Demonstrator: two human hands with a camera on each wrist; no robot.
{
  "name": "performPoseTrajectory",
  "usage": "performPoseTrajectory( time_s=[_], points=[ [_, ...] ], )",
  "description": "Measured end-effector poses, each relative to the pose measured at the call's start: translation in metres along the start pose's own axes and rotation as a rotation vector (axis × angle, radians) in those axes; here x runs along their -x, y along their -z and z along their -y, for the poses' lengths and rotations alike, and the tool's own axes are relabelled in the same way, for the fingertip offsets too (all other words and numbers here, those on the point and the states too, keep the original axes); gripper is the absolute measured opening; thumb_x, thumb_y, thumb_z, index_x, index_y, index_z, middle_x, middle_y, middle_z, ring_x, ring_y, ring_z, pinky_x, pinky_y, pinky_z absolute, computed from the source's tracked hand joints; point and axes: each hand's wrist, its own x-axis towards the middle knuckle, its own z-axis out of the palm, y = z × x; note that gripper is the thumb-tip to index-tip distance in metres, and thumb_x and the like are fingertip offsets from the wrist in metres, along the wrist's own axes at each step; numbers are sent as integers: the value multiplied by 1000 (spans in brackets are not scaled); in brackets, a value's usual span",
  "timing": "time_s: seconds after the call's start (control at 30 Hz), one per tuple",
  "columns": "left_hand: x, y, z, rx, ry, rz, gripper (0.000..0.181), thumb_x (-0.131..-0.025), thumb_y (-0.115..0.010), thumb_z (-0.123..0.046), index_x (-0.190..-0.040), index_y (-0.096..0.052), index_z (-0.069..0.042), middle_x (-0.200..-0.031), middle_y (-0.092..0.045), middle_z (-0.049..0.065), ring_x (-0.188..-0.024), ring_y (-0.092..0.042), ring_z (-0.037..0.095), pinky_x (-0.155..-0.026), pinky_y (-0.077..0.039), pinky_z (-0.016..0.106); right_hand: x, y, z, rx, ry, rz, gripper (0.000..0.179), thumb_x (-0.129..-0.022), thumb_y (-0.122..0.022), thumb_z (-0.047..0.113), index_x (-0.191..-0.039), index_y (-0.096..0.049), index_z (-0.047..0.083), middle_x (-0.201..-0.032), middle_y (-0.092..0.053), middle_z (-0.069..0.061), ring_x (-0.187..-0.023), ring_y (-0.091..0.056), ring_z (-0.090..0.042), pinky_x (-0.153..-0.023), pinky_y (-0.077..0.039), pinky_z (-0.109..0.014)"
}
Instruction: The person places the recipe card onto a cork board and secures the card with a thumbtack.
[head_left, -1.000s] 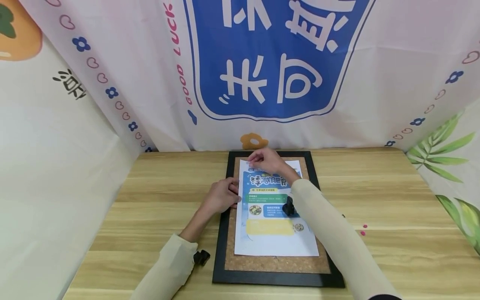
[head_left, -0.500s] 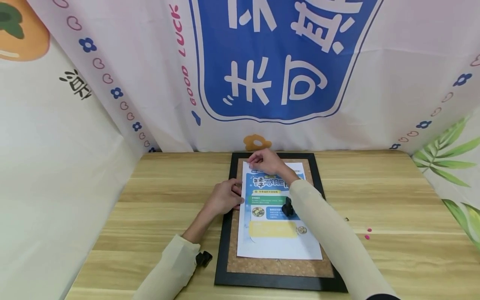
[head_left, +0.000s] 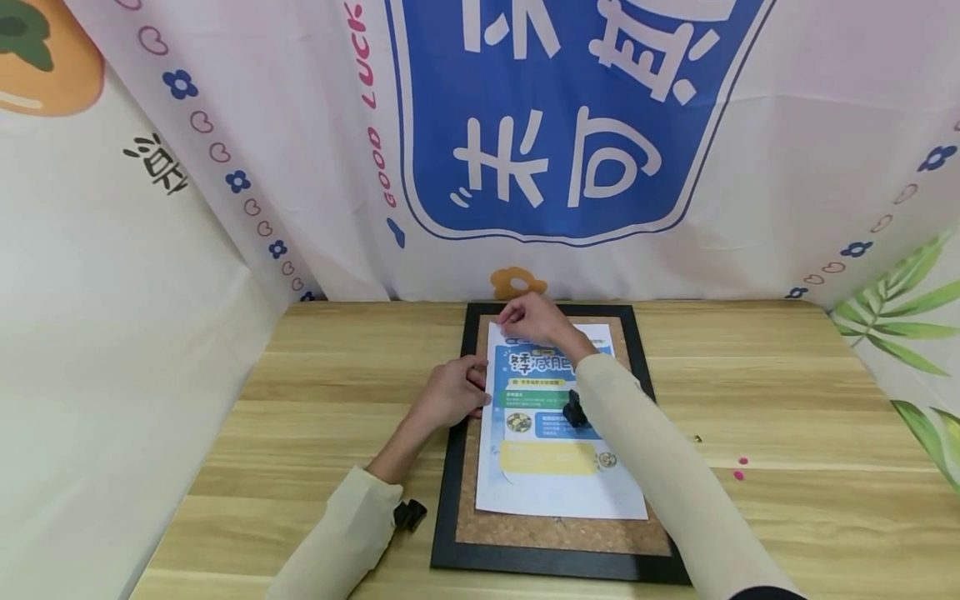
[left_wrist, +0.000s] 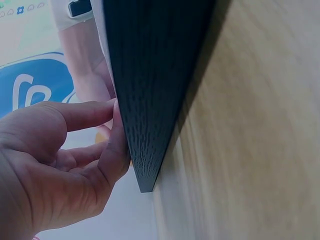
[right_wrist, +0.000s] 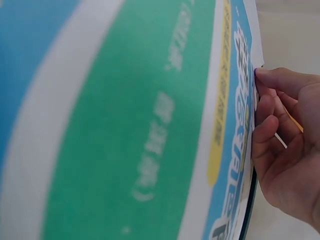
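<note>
A printed poster [head_left: 553,497] in blue, green and yellow lies on a cork board [head_left: 562,536] with a black frame [head_left: 555,563]. At the poster's left edge, my left hand [head_left: 453,392] pinches the paper between thumb and bent fingers, beside the frame; in the left wrist view that hand [left_wrist: 65,160] is close against the frame's side [left_wrist: 145,100]. My right hand [head_left: 536,321] is at the poster's top left corner. In the right wrist view a small purple spot, seemingly a push pin [right_wrist: 256,71], shows under its thumb; the other fingers are curled.
Two pink push pins [head_left: 738,476] and a tiny dark bit [head_left: 698,438] lie on the wooden table [head_left: 810,517] right of the board. A printed cloth [head_left: 315,167] hangs behind the table's back edge. My right forearm crosses over the poster's right side.
The head view has shifted slightly, so everything sits a little further right. Both hands keep their places on the poster, with hardly any movement.
</note>
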Motion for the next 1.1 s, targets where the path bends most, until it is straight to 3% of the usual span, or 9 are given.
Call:
performPoseTrajectory(
  time_s=[0.2, 0.47, 0.77, 1.1],
  points=[
    [0, 0, -1, -13, -9, 1, 57, -94, -75, 6, -148, -57, 4, -107, -70, 16, -71, -70, 17, -62, -65, 26, -2, 2, 2, 34, 4, 1, 14, -98, -78, 17, -110, -81, 12, -107, -80, -7, -96, -70, -22, -96, -61, -41],
    [2, 1, -3, -15, -8, 3, 54, -94, -74, 6, -146, -58, 4, -106, -68, 14, -71, -68, 17, -61, -64, 26, -5, 9, 7, 34, -6, 67, 17, -99, -78, 14, -115, -81, 12, -109, -78, -8, -98, -67, -24, -98, -58, -39],
    [2, -3, -2, -4, -17, 14, 55, -94, -74, 6, -147, -57, 4, -106, -69, 16, -72, -69, 17, -62, -64, 26, -12, 13, 8, 61, -68, 107, 18, -99, -76, 12, -116, -82, 11, -102, -80, -6, -83, -65, -17, -75, -54, -25],
    [3, -1, -3, -13, -16, 6, 56, -94, -74, 7, -147, -56, 5, -107, -70, 16, -73, -69, 17, -62, -64, 27, -11, 8, 11, 44, -77, 74, 20, -99, -76, 13, -118, -82, 11, -96, -77, -5, -84, -64, -20, -80, -53, -30]
  ],
)
